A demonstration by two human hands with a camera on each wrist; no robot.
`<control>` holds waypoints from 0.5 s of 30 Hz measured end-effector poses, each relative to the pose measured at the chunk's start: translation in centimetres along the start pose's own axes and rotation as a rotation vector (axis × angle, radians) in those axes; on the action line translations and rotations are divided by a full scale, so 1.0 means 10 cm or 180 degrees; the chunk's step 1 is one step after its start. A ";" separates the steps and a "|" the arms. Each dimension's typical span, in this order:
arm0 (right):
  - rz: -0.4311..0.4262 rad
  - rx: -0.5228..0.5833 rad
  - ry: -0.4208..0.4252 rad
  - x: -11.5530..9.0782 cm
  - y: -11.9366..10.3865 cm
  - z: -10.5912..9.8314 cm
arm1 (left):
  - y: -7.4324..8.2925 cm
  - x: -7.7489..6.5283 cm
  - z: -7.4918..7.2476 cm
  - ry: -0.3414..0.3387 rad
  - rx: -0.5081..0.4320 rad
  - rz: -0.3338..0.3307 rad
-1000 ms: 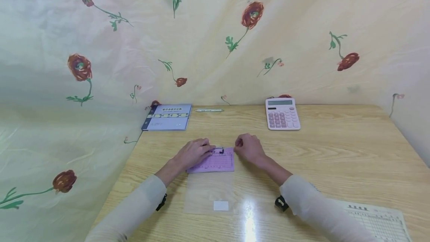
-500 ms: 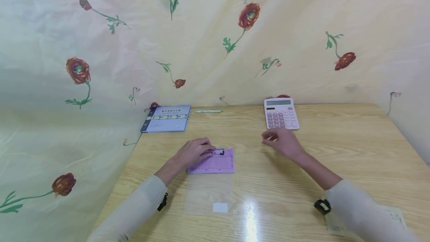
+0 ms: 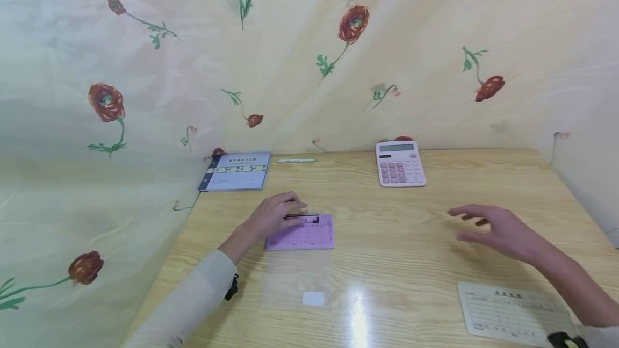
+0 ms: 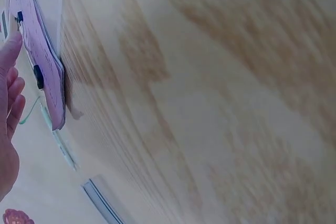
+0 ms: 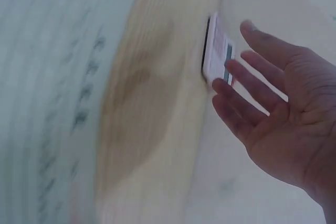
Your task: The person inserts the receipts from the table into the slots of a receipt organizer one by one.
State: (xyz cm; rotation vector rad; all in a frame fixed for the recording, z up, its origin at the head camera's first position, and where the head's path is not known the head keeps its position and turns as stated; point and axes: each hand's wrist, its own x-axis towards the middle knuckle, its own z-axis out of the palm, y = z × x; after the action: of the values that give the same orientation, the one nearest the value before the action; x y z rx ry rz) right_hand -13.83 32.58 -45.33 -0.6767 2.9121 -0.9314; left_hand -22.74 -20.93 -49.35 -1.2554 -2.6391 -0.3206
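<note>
In the head view my left hand [image 3: 275, 215] rests at the upper left of a purple printed form pad [image 3: 314, 235]. A thin metal paper fastener [image 3: 304, 215] with small black pieces runs along the pad's top edge. The left wrist view shows the thumb at the fastener and the other fingers loosely bent beside the purple pad [image 4: 44, 61]. A clear sheet [image 3: 295, 275] with a white label extends below the pad. My right hand [image 3: 493, 230] hovers over the table at the right, fingers spread and holding nothing, above and behind a pale printed form [image 3: 508, 310].
Along the back of the wooden table [image 3: 387, 262] lie a blue notebook [image 3: 237, 171], a pen [image 3: 296, 160] and a pink calculator [image 3: 400, 164]. A flowered cloth [image 3: 290, 69] hangs behind the table and covers the left side.
My right hand has left the pad's top right corner and moved far right, its fingers opening out. The left hand stays at the pad, its forefinger lifted slightly.
</note>
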 end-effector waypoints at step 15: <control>-0.0167 0.0808 -0.0640 -0.90 0.73 -0.26 | 0.01 -0.02 0.03 -0.0354 0.0007 -0.0165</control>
State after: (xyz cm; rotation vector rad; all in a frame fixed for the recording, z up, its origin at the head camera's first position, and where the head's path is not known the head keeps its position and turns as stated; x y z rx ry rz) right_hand -8.92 43.01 -48.34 -0.7802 2.5567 -1.1396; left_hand -22.56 -20.94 -49.67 -1.2401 -2.7682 -0.2633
